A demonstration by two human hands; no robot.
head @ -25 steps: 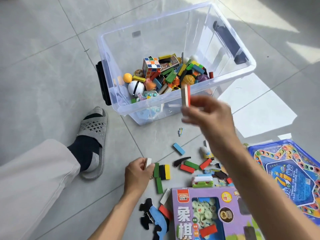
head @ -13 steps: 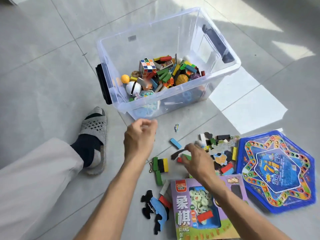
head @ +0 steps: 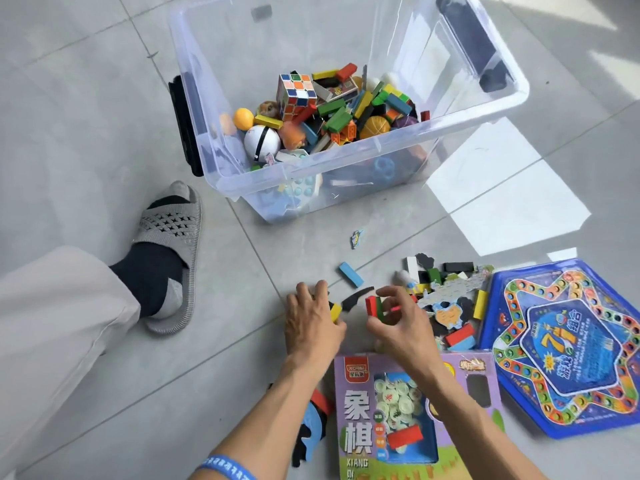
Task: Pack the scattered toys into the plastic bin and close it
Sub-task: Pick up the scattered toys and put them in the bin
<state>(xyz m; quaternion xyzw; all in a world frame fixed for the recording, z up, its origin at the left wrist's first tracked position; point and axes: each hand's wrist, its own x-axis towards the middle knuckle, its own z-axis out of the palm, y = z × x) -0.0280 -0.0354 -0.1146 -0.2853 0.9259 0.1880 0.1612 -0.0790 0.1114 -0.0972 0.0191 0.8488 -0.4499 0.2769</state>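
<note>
The clear plastic bin (head: pixel 391 138) stands open on the grey tile floor, holding a cube puzzle (head: pixel 296 92), a white ball (head: pixel 262 142) and several coloured blocks. In front of it more blocks lie scattered (head: pixel 446 299), among them a blue block (head: pixel 350 274). My right hand (head: pixel 398 320) pinches a red and a green block (head: pixel 375 305) together just above the floor. Beside it, my left hand (head: pixel 311 320) lies over a yellow and black block (head: pixel 335 310), fingers curled on it.
A purple chess box (head: pixel 360 420) lies under my forearms with a red block on it. To the right lies a blue star-shaped game board (head: pixel 568 348). Black and blue foam pieces (head: pixel 311 427) lie near my left forearm. My slippered foot (head: pixel 166 258) is at the left.
My left hand came down from near the bin onto the blocks on the floor. My right hand picked up red and green blocks. The camera moved closer.
</note>
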